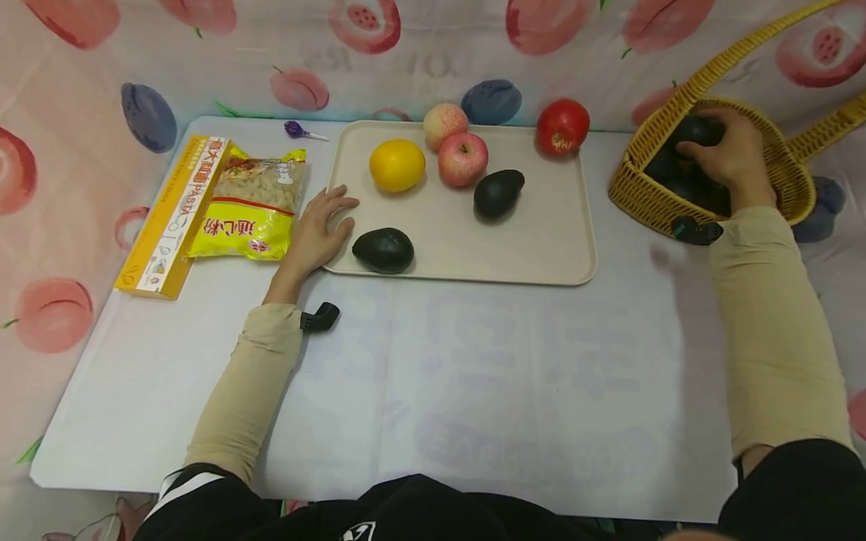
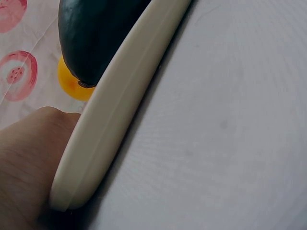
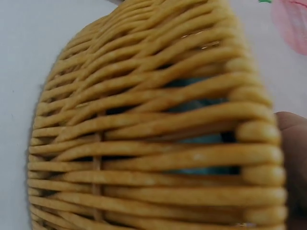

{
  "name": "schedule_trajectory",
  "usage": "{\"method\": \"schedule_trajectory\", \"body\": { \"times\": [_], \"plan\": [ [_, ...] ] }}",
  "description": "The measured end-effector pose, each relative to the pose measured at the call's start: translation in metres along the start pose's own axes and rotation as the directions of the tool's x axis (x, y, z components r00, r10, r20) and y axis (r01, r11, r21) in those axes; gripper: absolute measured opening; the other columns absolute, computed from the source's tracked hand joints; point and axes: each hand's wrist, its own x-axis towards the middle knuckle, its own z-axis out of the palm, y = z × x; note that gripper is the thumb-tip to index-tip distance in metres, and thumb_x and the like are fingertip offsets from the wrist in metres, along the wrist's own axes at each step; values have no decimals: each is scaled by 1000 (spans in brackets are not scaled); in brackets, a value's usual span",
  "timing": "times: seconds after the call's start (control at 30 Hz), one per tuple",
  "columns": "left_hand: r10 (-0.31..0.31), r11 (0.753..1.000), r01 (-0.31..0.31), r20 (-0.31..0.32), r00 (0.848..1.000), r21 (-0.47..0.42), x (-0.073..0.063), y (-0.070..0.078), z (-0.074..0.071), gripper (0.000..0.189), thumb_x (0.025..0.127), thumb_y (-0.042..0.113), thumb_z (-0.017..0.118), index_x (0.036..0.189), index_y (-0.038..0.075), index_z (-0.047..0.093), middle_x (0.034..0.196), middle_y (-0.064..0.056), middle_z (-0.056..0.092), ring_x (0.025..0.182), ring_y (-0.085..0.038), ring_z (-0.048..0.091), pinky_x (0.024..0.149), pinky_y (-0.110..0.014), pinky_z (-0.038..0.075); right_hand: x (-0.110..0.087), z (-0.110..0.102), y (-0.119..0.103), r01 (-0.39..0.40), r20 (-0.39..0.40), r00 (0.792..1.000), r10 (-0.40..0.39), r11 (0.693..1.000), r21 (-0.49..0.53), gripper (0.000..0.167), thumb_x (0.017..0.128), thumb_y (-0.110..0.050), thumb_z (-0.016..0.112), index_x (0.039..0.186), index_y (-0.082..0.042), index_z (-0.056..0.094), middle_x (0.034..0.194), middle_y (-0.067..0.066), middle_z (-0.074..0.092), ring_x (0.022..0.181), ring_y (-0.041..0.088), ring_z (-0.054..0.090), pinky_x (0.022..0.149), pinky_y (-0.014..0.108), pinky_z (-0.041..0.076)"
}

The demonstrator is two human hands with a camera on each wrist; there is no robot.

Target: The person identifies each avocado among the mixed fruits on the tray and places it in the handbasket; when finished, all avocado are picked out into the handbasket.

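Observation:
My right hand (image 1: 736,154) reaches into the yellow wicker basket (image 1: 625,184) and grips a dark avocado (image 1: 701,131) between thumb and fingers. More dark avocados (image 1: 693,191) lie beneath it in the basket. In the right wrist view the woven side of the basket (image 3: 158,143) hides most of that hand. My left hand (image 1: 319,229) rests at the left rim of the beige tray (image 1: 541,252), fingers extended over the edge. Just right of its thumb lies an avocado (image 1: 383,250), which also shows behind the rim in the left wrist view.
Also on the tray are a lemon (image 1: 397,165), a peach (image 1: 445,125), an apple (image 1: 463,159), a second avocado (image 1: 498,194) and a red fruit (image 1: 562,128) at the corner. A pasta box (image 1: 172,218), pasta bag (image 1: 252,207) and purple lollipop (image 1: 298,130) lie left.

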Motion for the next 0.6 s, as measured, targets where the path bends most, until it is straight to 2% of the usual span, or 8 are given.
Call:
{"method": "schedule_trajectory", "body": {
  "times": [0.17, 0.4, 0.6],
  "plan": [
    [2, 1000, -2, 1, 1000, -4, 0, -2, -1, 36, 93, 22, 55, 128, 14, 57, 153, -4, 35, 146, -30, 16, 119, -53, 11, 7, 4, 3, 15, 17, 1000, -15, 1000, -21, 68, 91, -37, 53, 148, -9, 29, 153, 20, 27, 139, 39, 25, 115, 55, 21],
    [1, 1000, -1, -1, 1000, 6, 1, -1, 0, 36, 92, 22, 55, 128, 15, 57, 153, -4, 35, 146, -29, 17, 119, -52, 11, 8, 3, 6, -7, 65, 998, 7, 1000, -5, 72, 90, -42, 51, 150, -13, 23, 155, 20, 21, 140, 40, 22, 114, 57, 21],
    [-8, 1000, 8, 5, 1000, 2, 2, -2, 1, 37, 93, 23, 54, 129, 16, 56, 153, -3, 34, 147, -28, 16, 119, -53, 10, 11, 5, 8, 19, 114, 993, -17, 1000, -22, 71, 93, -38, 46, 151, -8, 17, 156, 23, 16, 141, 43, 17, 114, 60, 17]
  ]
}}
